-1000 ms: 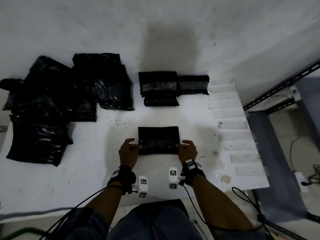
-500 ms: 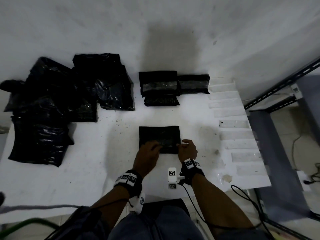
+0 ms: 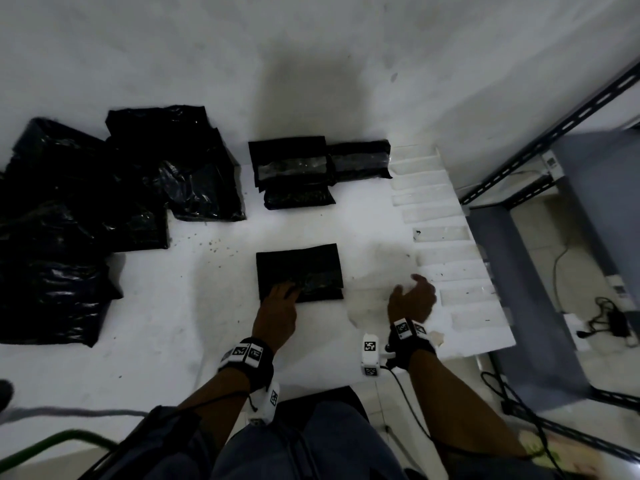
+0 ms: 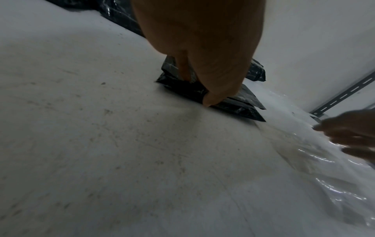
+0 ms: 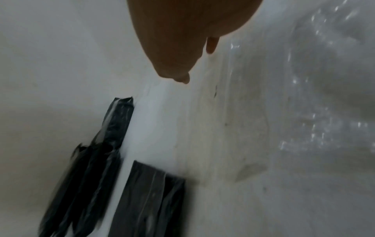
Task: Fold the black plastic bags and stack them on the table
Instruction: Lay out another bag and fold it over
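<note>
A folded black bag [image 3: 304, 268] lies flat in the middle of the white table [image 3: 166, 317]. My left hand [image 3: 280, 299] rests on its near left corner, fingers [image 4: 183, 69] laid on top and the thumb at the near edge of the folded bag [image 4: 235, 104]. My right hand [image 3: 414, 296] hovers to the right of the bag, off it, loosely curled and holding nothing. A stack of folded bags [image 3: 291, 168] sits at the back by the wall. Unfolded black bags [image 3: 79, 209] are heaped on the left.
A row of clear plastic strips [image 3: 446, 233] runs along the table's right side, under my right hand [image 5: 182, 40]. Beyond the right edge stand a metal rack [image 3: 554, 133] and floor cables [image 3: 609, 317]. Small crumbs dot the table behind the bag.
My left hand moved from the bag's left edge onto its top, now at the near left corner. My right hand let go of the right edge and swung right, off the bag.
</note>
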